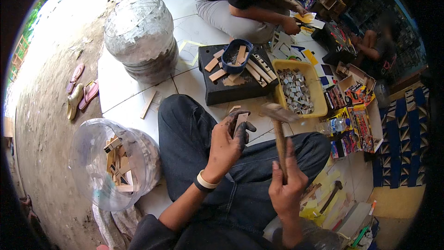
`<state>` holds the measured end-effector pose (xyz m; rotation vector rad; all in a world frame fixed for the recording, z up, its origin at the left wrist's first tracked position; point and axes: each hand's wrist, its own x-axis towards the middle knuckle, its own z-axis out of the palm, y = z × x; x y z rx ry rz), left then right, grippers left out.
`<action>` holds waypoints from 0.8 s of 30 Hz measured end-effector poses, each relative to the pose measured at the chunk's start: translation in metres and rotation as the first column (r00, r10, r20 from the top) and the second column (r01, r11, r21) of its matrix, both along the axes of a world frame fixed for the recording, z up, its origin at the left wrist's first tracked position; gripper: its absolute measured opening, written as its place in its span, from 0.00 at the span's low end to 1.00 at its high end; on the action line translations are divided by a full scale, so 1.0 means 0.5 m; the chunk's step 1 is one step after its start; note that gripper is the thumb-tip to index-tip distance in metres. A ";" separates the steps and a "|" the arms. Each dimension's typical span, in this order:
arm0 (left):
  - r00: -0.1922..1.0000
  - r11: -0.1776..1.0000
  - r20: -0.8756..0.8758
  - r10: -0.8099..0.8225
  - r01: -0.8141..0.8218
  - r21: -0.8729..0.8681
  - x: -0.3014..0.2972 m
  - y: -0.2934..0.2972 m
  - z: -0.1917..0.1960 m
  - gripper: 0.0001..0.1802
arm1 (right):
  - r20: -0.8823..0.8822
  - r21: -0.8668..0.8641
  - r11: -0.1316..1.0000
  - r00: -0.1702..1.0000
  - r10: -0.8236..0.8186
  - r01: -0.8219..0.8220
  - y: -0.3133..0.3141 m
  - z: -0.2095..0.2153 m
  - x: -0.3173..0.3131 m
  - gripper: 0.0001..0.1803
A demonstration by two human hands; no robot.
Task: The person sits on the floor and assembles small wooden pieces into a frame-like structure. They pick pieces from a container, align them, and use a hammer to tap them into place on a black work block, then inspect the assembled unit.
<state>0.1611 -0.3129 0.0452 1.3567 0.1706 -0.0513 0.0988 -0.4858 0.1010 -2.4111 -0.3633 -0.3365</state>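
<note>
Above my lap, my left hand (226,136) pinches a small flat wooden piece (241,121) upright between blackened fingers and thumb. To its right, my right hand (287,185) is wrapped round the wooden handle of a hammer (281,148). The hammer's head is raised, slightly blurred, apart from the piece. Just beyond my knees stands a black block (217,93) with wooden strips (216,75) lying on it. A dark blue oval tub (234,69) on the block holds dark bits and a strip. Right of the block, a yellow basin (319,106) contains several small shiny square pieces.
A clear plastic tub (85,176) with wooden pieces stands by my left knee. Beyond it is a large filled clear container (138,37). A co-worker (240,4) sits ahead, another person (377,48) at far right. A second hammer (330,199) lies on my right; sandals (88,93) lie left.
</note>
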 end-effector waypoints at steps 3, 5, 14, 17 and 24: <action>0.998 0.984 0.061 -0.017 0.027 -0.178 -0.004 -0.001 -0.001 0.17 | 0.148 0.003 1.000 0.989 -0.016 0.016 -0.007 0.010 -0.016 0.31; 0.998 0.963 0.055 -0.033 0.047 -0.266 -0.007 -0.002 0.002 0.18 | 0.091 -0.008 1.000 0.996 -0.007 0.008 -0.003 0.009 -0.021 0.33; 0.999 0.962 0.038 -0.028 0.037 -0.269 -0.010 -0.011 0.011 0.19 | 0.013 -0.003 1.000 1.000 -0.004 0.004 -0.002 -0.002 -0.014 0.32; 0.995 0.996 0.095 0.005 0.003 -0.086 -0.008 -0.015 0.010 0.20 | -0.133 -0.105 0.993 0.991 0.030 -0.045 -0.005 0.000 -0.009 0.32; 0.988 0.994 0.143 0.051 -0.064 0.090 0.000 -0.016 0.002 0.14 | 0.123 0.057 0.996 0.991 0.059 -0.066 0.000 0.012 -0.017 0.35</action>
